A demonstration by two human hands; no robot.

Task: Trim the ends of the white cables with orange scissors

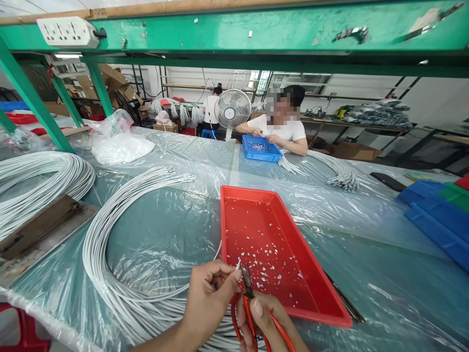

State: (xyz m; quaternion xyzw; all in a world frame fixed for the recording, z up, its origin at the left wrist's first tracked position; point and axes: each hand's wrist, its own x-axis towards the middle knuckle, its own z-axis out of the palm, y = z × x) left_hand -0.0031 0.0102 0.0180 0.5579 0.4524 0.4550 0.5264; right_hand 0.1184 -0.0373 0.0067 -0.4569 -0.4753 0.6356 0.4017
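Note:
My left hand (212,293) pinches the end of a white cable (238,264) between thumb and fingertips, over the near left edge of a red tray (322,298). Red-handled scissors (249,288) are held in my right hand (269,318), their dark blades pointing up and slightly parted beside the cable end. Small white scraps (271,259) lie scattered over the tray's floor. A large looped bundle of white cables (98,239) spreads to the left and runs beneath my left forearm.
Another coil of white cables (47,176) and a brown metal block (40,225) lie at left. Tweezers (346,298) rest right of the tray. Across the table, a person (282,122) works over a blue tray (260,155). Blue bins (439,220) stand at right; a green beam (227,34) crosses overhead.

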